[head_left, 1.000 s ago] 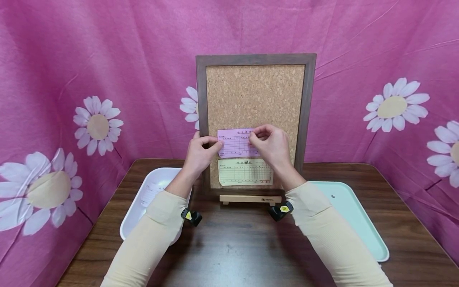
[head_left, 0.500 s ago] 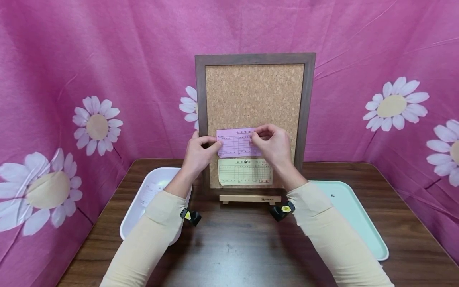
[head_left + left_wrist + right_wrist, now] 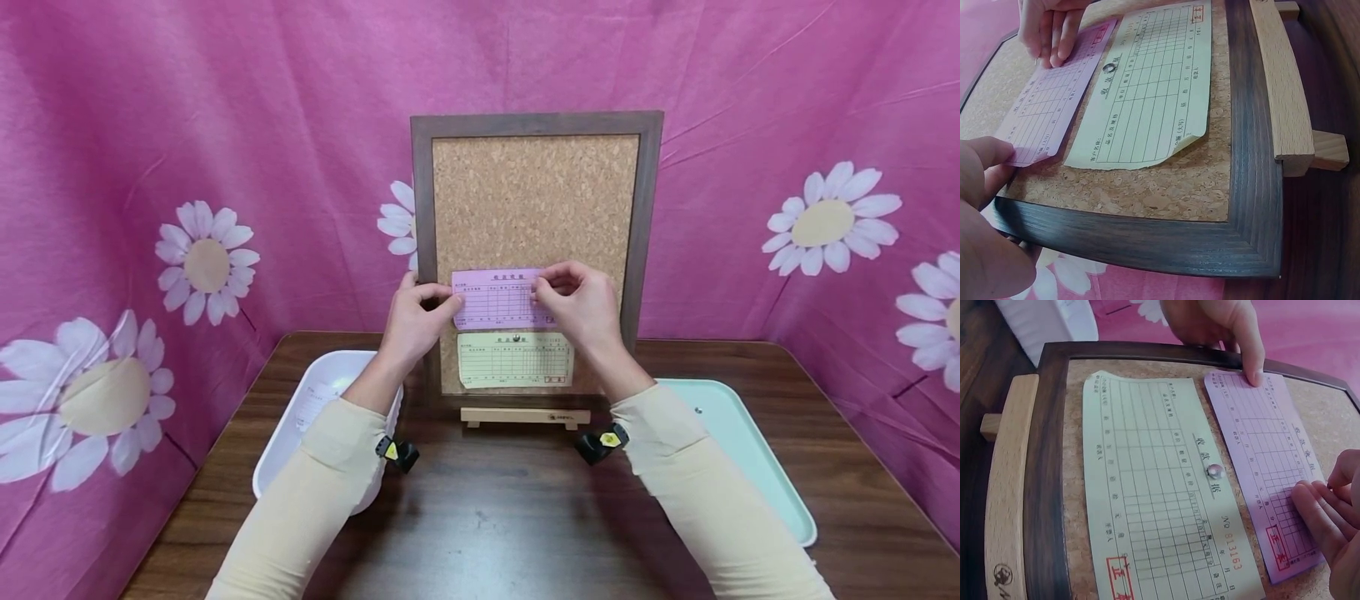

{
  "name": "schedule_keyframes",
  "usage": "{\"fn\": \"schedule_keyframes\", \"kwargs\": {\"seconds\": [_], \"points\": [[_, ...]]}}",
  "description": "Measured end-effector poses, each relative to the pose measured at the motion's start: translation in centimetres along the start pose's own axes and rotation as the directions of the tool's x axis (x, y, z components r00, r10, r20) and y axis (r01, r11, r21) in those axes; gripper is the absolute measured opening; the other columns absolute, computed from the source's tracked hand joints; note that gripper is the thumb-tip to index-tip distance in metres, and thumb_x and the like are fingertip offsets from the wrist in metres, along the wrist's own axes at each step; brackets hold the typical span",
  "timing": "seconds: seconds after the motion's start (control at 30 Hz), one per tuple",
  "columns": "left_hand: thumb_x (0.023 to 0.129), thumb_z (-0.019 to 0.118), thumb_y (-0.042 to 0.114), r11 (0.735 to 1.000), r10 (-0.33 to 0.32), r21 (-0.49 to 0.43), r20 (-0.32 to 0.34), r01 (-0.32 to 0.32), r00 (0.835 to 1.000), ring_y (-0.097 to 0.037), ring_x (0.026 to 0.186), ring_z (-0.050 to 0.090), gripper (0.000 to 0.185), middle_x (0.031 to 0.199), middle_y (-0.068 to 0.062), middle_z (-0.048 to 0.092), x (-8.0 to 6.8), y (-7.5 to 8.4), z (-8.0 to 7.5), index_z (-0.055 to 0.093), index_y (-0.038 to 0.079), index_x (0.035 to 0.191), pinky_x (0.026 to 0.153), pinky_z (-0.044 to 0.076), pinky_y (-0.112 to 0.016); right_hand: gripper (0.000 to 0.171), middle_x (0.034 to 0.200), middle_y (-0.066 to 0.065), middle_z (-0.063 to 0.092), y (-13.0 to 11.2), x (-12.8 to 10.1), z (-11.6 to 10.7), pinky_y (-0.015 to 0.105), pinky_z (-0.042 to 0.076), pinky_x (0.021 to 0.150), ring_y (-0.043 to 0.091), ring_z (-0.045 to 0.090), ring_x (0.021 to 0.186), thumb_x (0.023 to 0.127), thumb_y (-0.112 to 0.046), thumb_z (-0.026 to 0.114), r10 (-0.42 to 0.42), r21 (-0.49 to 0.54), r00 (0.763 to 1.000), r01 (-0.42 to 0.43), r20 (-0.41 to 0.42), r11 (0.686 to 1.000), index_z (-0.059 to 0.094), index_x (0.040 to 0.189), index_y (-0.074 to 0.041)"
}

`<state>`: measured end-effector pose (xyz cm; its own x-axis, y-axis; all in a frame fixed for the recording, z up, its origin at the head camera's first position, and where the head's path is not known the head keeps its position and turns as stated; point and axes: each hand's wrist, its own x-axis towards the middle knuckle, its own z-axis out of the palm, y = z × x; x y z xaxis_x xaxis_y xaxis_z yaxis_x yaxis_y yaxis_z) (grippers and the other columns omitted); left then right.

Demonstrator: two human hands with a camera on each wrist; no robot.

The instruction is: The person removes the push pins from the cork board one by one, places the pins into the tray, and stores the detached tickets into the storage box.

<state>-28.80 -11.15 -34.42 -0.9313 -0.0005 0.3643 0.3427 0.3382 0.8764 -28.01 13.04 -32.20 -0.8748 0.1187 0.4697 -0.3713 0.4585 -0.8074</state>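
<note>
A purple receipt slip [image 3: 491, 298] lies against the cork board [image 3: 536, 200], just above a pale green receipt slip [image 3: 513, 362]. At the purple slip's left edge, my left hand [image 3: 416, 321] holds it, thumb on the paper and other fingers partly behind the board's frame. My right hand [image 3: 581, 304] is over the slip's upper right part, thumb and forefinger pinching a small pin [image 3: 1037, 61], mostly hidden by the fingertips. The right wrist view shows its other fingers resting on the purple paper. A silver pushpin [image 3: 1215, 471] fixes the green slip near its top edge.
The framed board leans on a wooden stand [image 3: 525, 416] on the dark table [image 3: 480, 517]. A white tray [image 3: 272, 450] with paper slips stands on the left. A mint green tray [image 3: 750, 467] with a small metal pin [image 3: 698, 410] sits on the right.
My right hand has shifted slightly to the right along the purple slip, uncovering more of its print. My left hand stays at the slip's left edge.
</note>
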Motion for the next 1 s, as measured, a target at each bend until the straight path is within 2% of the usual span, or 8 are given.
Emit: {"fn": "schedule_keyframes", "kwargs": {"seconds": [0.07, 0.17, 0.27, 0.47, 0.67, 0.8, 1.0], "points": [[0.093, 0.079, 0.014, 1.000, -0.003, -0.010, -0.002, 0.003, 1.000, -0.039, 0.140, 0.049, 0.026, 0.141, -0.024, 0.057, 0.0, 0.0, 0.0, 0.081, -0.007, 0.108, 0.117, 0.042, -0.050, 0.013, 0.095, 0.023, 0.080, 0.1, 0.0, 0.0, 0.009, 0.051, 0.065, -0.004, 0.065, 0.070, 0.095, -0.007, 0.075, -0.013, -0.006, 1.000, 0.013, -0.003, 1.000, 0.079, 0.102, 0.004], [0.093, 0.079, 0.014, 1.000, -0.010, -0.018, -0.008, 0.010, 1.000, -0.040, 0.154, 0.039, 0.026, 0.151, -0.025, 0.054, 0.0, -0.1, -0.1, 0.081, -0.007, 0.107, 0.127, 0.036, -0.050, 0.013, 0.095, 0.023, 0.081, 0.1, -0.1, -0.1, 0.008, 0.050, 0.066, -0.004, 0.065, 0.072, 0.094, -0.007, 0.075, -0.028, -0.029, 1.000, 0.028, -0.006, 0.999, 0.079, 0.102, 0.004], [0.093, 0.079, 0.014, 1.000, -0.019, -0.017, -0.011, 0.019, 1.000, -0.041, 0.159, 0.035, 0.026, 0.157, -0.026, 0.051, -0.1, -0.2, -0.1, 0.081, -0.007, 0.108, 0.130, 0.031, -0.051, 0.015, 0.097, 0.023, 0.081, 0.2, -0.2, -0.3, 0.008, 0.051, 0.066, -0.002, 0.065, 0.074, 0.095, -0.007, 0.075, -0.022, -0.030, 1.000, 0.022, 0.004, 0.999, 0.079, 0.104, 0.004], [0.093, 0.078, 0.014, 1.000, -0.011, -0.019, -0.023, 0.011, 1.000, -0.041, 0.148, 0.045, 0.027, 0.153, -0.026, 0.053, -0.2, -0.1, -0.2, 0.080, -0.008, 0.109, 0.126, 0.036, -0.051, 0.015, 0.097, 0.022, 0.081, 0.2, -0.4, -0.9, 0.009, 0.051, 0.067, -0.002, 0.066, 0.075, 0.097, -0.009, 0.075, -0.007, -0.038, 1.000, 0.008, 0.006, 0.999, 0.080, 0.105, 0.003], [0.093, 0.078, 0.011, 0.999, -0.003, -0.036, -0.047, 0.001, 0.999, -0.039, 0.145, 0.048, 0.025, 0.152, -0.025, 0.054, -0.2, 0.0, -0.6, 0.079, -0.010, 0.107, 0.122, 0.042, -0.052, 0.014, 0.097, 0.023, 0.081, 0.2, -0.3, -1.7, 0.010, 0.053, 0.066, -0.004, 0.067, 0.073, 0.097, -0.009, 0.074, 0.021, -0.014, 1.000, -0.021, -0.008, 1.000, 0.079, 0.104, 0.002], [0.094, 0.077, 0.009, 0.999, -0.004, -0.053, -0.048, 0.002, 0.999, -0.040, 0.135, 0.055, 0.025, 0.149, -0.025, 0.056, -0.2, 0.0, -0.8, 0.078, -0.011, 0.108, 0.115, 0.048, -0.053, 0.014, 0.097, 0.023, 0.080, 0.3, -0.3, -2.2, 0.010, 0.054, 0.067, -0.004, 0.068, 0.073, 0.097, -0.009, 0.075, 0.041, 0.005, 0.999, -0.041, -0.015, 0.999, 0.079, 0.104, 0.003], [0.094, 0.076, 0.005, 0.996, -0.001, -0.090, -0.044, -0.003, 0.999, -0.039, 0.137, 0.055, 0.023, 0.149, -0.026, 0.055, -0.1, 0.1, -1.2, 0.076, -0.015, 0.106, 0.118, 0.049, -0.055, 0.015, 0.103, 0.027, 0.080, 0.4, -0.4, -2.6, 0.013, 0.059, 0.069, -0.003, 0.072, 0.074, 0.098, -0.007, 0.073, 0.058, 0.070, 0.998, -0.058, 0.002, 0.996, 0.077, 0.105, 0.006]]}}
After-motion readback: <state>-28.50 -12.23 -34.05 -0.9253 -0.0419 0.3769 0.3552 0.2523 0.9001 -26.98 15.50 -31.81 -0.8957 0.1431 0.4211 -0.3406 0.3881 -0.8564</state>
